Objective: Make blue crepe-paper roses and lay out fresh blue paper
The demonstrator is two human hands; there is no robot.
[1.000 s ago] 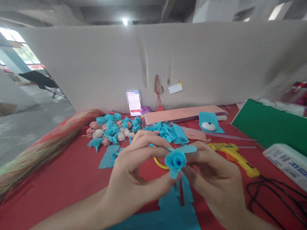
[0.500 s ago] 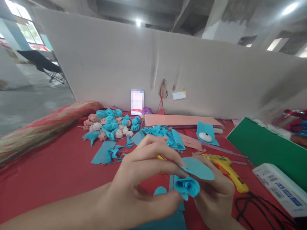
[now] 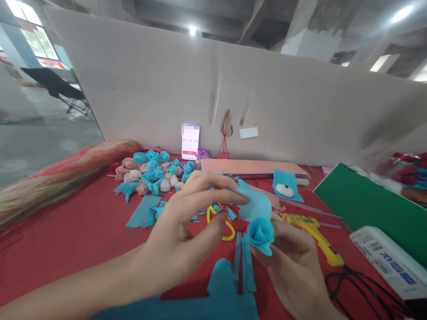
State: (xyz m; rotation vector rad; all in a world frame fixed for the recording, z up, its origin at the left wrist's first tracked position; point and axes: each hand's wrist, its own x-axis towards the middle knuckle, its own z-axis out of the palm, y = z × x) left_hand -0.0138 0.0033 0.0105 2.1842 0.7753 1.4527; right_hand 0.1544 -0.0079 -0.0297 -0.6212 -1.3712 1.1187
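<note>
A small blue felt rose (image 3: 261,233) is held up above the red table (image 3: 83,235). My right hand (image 3: 293,266) grips it from below, fingers closed round its base. My left hand (image 3: 187,231) reaches in from the left, its fingertips pinching the loose blue petal strip (image 3: 255,204) that rises from the rose. Under my hands lie a large blue felt piece (image 3: 213,298) and cut blue strips (image 3: 243,262). Yellow-handled scissors (image 3: 227,224) lie just behind my left hand.
A pile of finished blue, pink and white roses (image 3: 153,173) sits at the back left beside a phone (image 3: 190,142). A yellow glue gun (image 3: 313,231) with black cord (image 3: 360,284) lies right. Green sheet (image 3: 370,200), white box (image 3: 387,260), pink sheets (image 3: 250,166) and a tinsel bundle (image 3: 60,178) surround.
My hands lifted the rose a little and turned it. The left fingers drew the loose petal strip upward, and the left thumb came away from the rose. The scissors came into view.
</note>
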